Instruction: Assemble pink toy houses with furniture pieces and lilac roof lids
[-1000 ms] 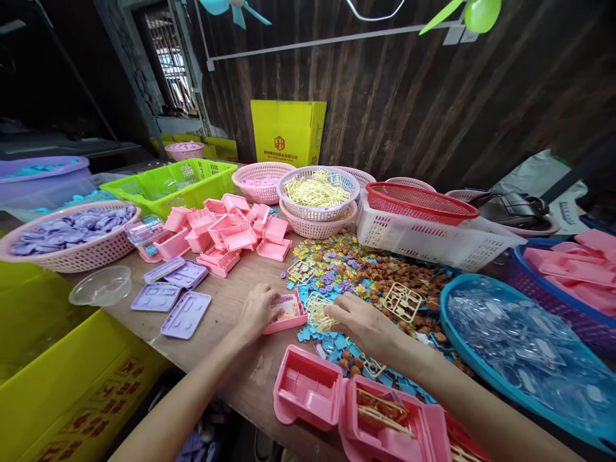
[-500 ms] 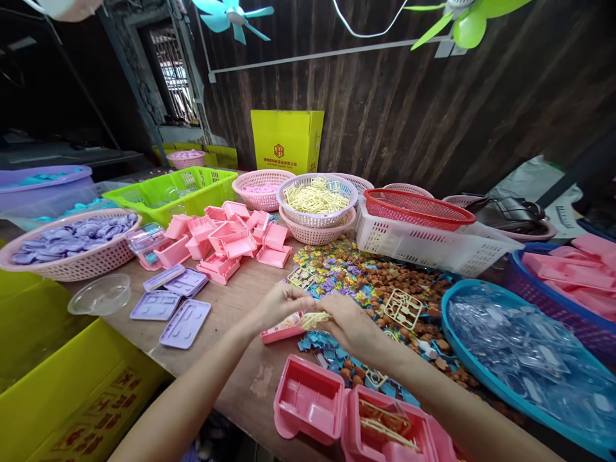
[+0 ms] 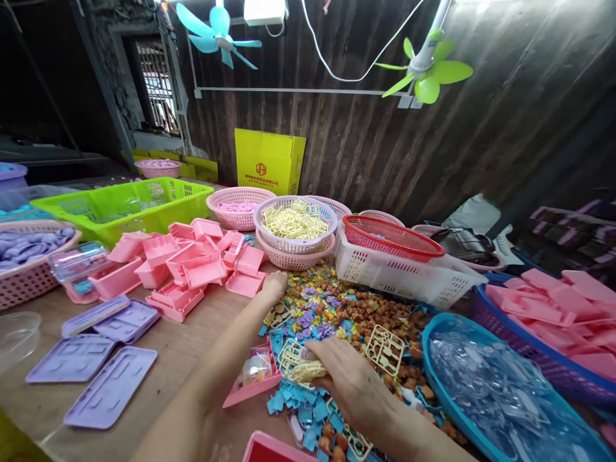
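Evidently the filling of a small pink tray (image 3: 253,378) is the step in hand: it lies tilted on the counter (image 3: 183,346) just beside the person's forearm, with a clear packet and some small pieces already inside. The right hand (image 3: 344,378) rests just right of it, fingers curled around a bundle of cream-coloured sprue pieces (image 3: 303,370), so that grip is closed on the bundle. The left hand (image 3: 273,285) reaches well forward to the scattered heap of small coloured parts (image 3: 332,305); its fingers are bent down onto the heap, and I cannot tell whether they have hold of anything. By my judgement the next move calls for a clean pinch of one small part and a return to the tray without dragging its neighbours.

Half a second ago both hands met above the tray, working the cream bundle together; now the left has gone out to the heap while the right keeps the bundle low. The head has also turned left and upward, so the blue basin of clear lids (image 3: 481,385) sits further toward the edge.
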{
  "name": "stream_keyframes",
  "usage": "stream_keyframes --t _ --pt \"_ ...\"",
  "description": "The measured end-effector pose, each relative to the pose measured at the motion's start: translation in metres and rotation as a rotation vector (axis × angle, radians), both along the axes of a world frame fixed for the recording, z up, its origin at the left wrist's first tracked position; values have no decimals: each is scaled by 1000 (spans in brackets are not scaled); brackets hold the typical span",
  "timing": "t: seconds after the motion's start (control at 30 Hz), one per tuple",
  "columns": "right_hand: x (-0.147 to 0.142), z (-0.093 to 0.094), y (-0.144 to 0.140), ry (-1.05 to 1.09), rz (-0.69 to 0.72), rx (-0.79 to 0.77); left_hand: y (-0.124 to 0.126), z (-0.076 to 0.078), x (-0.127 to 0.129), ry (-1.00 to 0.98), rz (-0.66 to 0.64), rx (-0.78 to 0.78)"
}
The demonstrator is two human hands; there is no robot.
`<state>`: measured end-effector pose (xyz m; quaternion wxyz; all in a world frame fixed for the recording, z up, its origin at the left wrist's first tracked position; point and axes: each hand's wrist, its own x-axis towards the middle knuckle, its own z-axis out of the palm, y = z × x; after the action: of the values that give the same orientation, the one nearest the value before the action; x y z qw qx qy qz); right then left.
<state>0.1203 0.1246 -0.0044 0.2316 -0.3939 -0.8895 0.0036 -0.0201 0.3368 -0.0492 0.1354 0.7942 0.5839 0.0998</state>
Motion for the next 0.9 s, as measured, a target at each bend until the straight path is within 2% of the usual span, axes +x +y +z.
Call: stream_keyframes --t 0.07,0.13,0.2,0.3,0.37,0.4,0.5,0.6,0.73,0.8,0.9 --pt "9 3 2 54 7 32 -2 10 -4 19 -13 33" --pt "14 6 4 97 17 58 -16 23 -9 21 -48 71" --pt "13 8 4 72 8 98 -44 37 -13 10 -119 90" --pt "3 11 -2 -52 6 178 -103 58 -21 -46 -314 36" --pt "-6 14 -11 -110 17 181 -142 70 -31 -254 -478 -91" --pt "-10 16 -16 -117 19 169 -159 76 -38 -381 -512 -181" --pt "-20 20 -37 -74 7 80 -199 83 -62 -708 -452 -390" --pt "-30 17 -58 32 -66 -23 -227 72 -81 -902 -306 -378" --pt "-45 -2 -76 180 -119 -217 -261 30 -84 -1090 -68 -247" --pt "-52 -14 -79 221 -104 -315 -276 5 -81 -1108 -41 -233" --pt "-60 -25 -80 131 -113 -357 -289 -24 -75 -970 -55 -177"
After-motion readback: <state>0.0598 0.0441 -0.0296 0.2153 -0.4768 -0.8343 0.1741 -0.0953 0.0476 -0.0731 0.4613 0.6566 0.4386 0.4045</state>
